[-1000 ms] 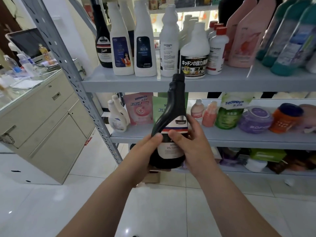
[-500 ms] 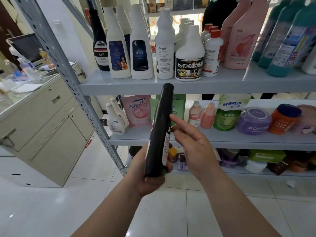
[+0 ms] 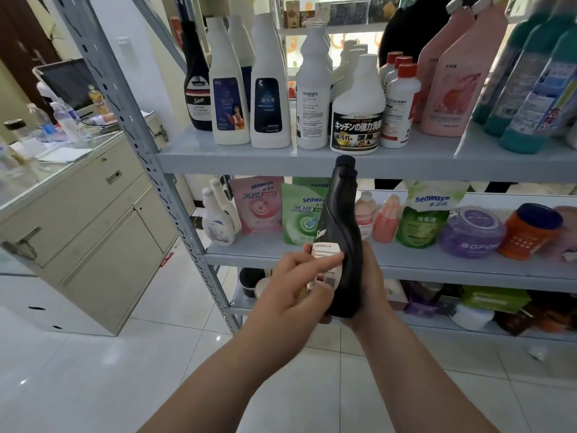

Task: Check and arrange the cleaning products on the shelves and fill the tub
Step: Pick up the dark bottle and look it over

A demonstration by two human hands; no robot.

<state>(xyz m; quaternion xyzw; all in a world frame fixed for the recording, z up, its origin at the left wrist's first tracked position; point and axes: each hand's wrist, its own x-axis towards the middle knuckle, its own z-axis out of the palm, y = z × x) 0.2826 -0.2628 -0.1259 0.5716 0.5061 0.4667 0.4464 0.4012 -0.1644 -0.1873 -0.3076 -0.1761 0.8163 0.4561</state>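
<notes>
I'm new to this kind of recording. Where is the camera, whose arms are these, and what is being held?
There is no robot here. One camera sits on a person's head, looking forward and down, so the arms are theirs. The right hand grips a black bottle from behind; the left hand curls its fingers onto the label. Behind stands a grey metal shelf: white cleaner bottles on the upper level, refill pouches and jars on the one below.

The bottle (image 3: pixel 341 220) is standing before the shelving (image 3: pixel 249 160), left hand (image 3: pixel 290 295) at its 8 o'clock, right hand (image 3: pixel 376 285) at 4, cabinet (image 3: pixel 93 214) at 9.
</notes>
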